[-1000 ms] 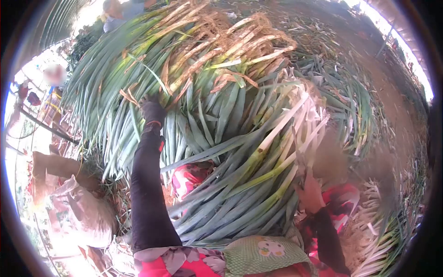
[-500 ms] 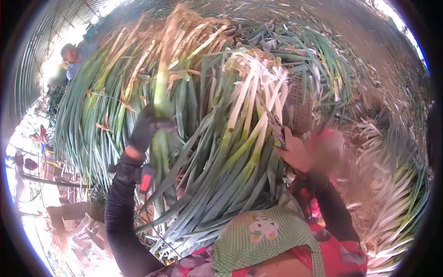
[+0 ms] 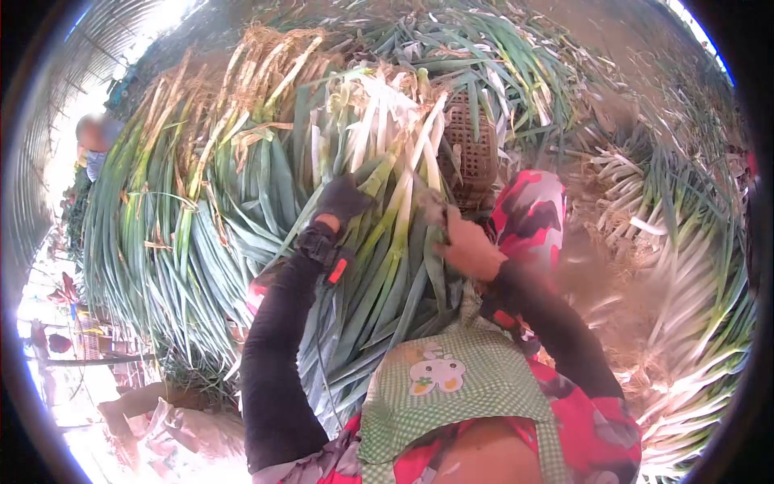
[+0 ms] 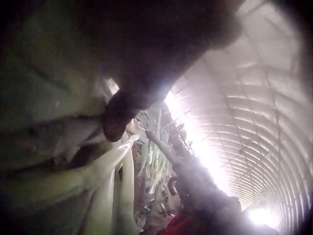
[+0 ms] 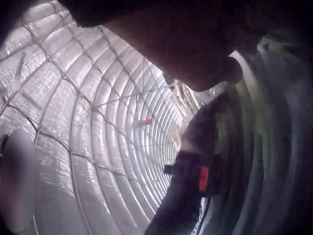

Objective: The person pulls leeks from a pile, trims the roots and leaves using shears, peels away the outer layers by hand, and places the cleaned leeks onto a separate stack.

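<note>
The gloved left hand [image 3: 343, 200], near 11 o'clock, grips a leek [image 3: 377, 177] on the central pile [image 3: 379, 282], the right hand [image 3: 472, 244] at 3, hold too blurred to tell, above a cartoon patch [image 3: 436, 376] at 5.

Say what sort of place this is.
Likely a farm polytunnel or shed used for sorting a harvest: an arched, ribbed roof overhead, a heap of green onions with roots and dry leaves, and a row of cleaner, white-stemmed ones.

Forearms [image 3: 278, 355] angle inward — left hand [image 3: 343, 200] near right hand [image 3: 470, 242], their curl hard to judge.
</note>
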`<state>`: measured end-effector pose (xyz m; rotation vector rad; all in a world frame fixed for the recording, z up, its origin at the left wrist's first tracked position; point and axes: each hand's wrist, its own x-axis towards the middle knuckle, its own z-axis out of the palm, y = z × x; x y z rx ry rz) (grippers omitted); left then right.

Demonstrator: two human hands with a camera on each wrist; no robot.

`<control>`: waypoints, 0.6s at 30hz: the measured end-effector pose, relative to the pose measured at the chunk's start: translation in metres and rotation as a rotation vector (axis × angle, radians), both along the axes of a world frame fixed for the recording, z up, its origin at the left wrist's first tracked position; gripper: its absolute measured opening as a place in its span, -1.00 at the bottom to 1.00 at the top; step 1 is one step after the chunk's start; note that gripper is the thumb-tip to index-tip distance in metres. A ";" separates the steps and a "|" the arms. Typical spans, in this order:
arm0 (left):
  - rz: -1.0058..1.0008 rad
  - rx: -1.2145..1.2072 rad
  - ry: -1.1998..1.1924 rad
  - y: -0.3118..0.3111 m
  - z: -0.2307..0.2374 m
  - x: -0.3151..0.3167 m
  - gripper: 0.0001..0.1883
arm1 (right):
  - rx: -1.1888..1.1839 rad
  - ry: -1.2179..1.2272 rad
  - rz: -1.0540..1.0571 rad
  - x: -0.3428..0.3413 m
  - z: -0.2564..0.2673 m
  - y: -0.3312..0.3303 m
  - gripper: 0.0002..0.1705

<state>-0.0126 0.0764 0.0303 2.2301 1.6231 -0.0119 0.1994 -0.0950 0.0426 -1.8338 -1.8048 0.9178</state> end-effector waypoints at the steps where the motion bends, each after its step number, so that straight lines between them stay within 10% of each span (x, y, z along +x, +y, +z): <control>1: -0.075 0.010 -0.005 0.000 -0.001 -0.007 -0.39 | -0.021 0.057 0.071 -0.004 0.006 -0.009 -0.46; 15: 0.006 0.231 -0.081 0.011 -0.031 -0.044 -0.46 | 0.040 0.135 0.109 -0.027 -0.021 0.009 -0.43; 18: 0.212 -0.037 -0.516 -0.008 -0.022 -0.042 -0.46 | 0.039 0.162 0.155 -0.034 -0.019 0.002 -0.47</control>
